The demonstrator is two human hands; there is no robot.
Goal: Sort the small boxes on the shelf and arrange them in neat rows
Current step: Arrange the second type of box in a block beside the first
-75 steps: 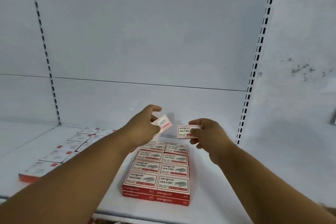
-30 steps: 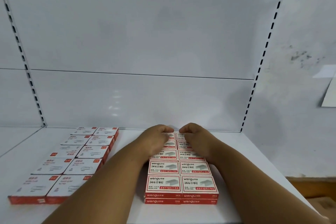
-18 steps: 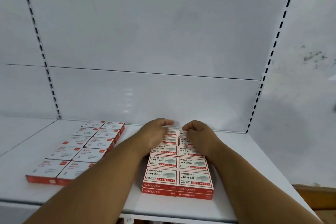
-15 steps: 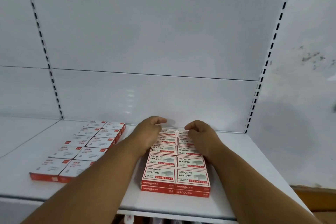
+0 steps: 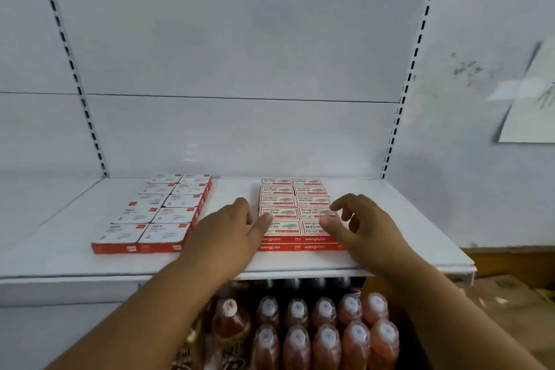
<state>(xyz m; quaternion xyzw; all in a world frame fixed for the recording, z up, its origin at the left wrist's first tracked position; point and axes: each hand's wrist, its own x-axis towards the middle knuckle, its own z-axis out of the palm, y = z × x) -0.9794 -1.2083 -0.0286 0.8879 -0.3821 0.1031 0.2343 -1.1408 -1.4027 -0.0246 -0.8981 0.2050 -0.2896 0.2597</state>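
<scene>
Both hands, left hand (image 5: 228,228) and right hand (image 5: 360,225), are open and empty beside the stapler boxes (image 5: 295,210) at 12 o'clock; the boxes look light and stiff, best pinched at the short edges.

Bare shelf (image 5: 234,192) between box blocks (image 5: 295,207)

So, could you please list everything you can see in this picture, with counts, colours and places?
staple boxes: two columns of five, at least two layers, red and white, shelf centre-right.
flat boxes: two columns of five, white tops with red edges, shelf left.
shelf: one, white, holding both groups.
bottles: about eleven showing, reddish with pale caps, below the shelf.
paper sheet: one, white, right wall.
left hand: open, at the staple boxes' left edge.
right hand: open, over their front right.
</scene>
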